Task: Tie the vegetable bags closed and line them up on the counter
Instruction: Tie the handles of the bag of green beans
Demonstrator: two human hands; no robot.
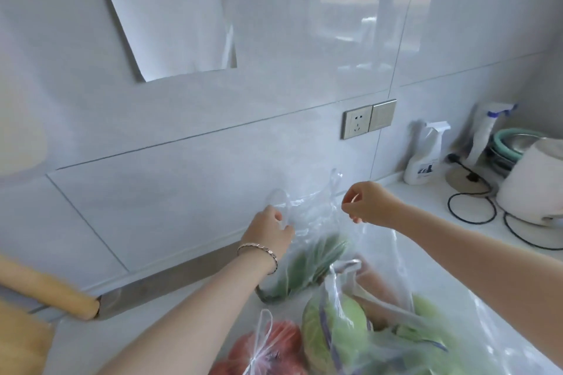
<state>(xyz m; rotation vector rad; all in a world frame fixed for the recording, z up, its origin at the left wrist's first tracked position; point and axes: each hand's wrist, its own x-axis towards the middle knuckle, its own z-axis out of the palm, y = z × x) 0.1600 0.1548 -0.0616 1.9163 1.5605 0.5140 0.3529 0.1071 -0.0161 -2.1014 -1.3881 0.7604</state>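
Currently: left hand (pixel 269 230) and right hand (pixel 367 202) are each pinching a handle of the greens bag (pixel 310 256), sitting by the counter's (pixel 182 298) back edge; tomato bag (pixel 268 350) is sitting tied at the front.

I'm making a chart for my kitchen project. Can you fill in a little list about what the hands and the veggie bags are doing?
left hand: left hand grips one handle of the clear bag of green vegetables
right hand: right hand pinches the other handle
bag being tied: open, handles pulled apart, no knot yet
tomato bag: tomato bag already knotted
cabbage bag: cabbage bag not tied
place: white counter by the wall
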